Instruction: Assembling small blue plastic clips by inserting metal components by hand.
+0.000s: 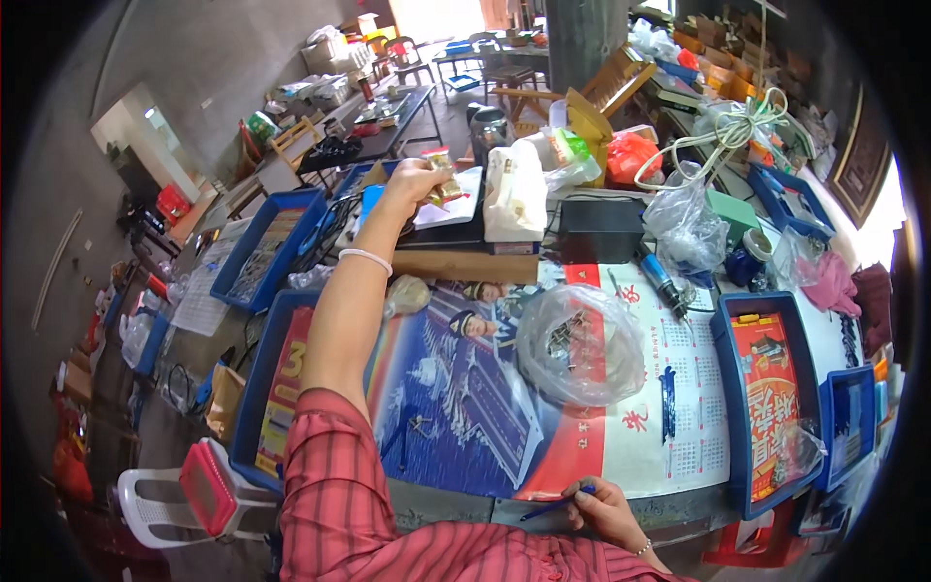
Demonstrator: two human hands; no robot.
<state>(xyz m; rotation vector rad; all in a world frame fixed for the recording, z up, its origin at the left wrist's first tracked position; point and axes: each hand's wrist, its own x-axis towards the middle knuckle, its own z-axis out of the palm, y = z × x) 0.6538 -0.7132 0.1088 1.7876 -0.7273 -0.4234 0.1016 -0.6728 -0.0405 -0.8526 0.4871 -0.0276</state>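
Observation:
My left hand (419,184) is stretched far forward over the back of the table. Its fingers are closed on a small gold-and-red packet (446,175), whose exact kind I cannot make out. Under it lies a white sheet or pad (456,209), beside a cream cloth-like bag (514,194). At the table's front edge, my right hand (609,512) pinches a thin dark-blue pen-like stick (549,507). A clear plastic bag (621,339) with small metal pieces (567,339) sits on the poster. Several blue sticks (668,403) lie together to its right.
Blue trays (722,388) flank the poster-covered table (465,388), another blue tray (254,388) being at left. A blue-handled electric tool (659,279) lies near a black box (601,230). Coiled white cable (742,131) rises at back right. A white chair (160,495) stands lower left.

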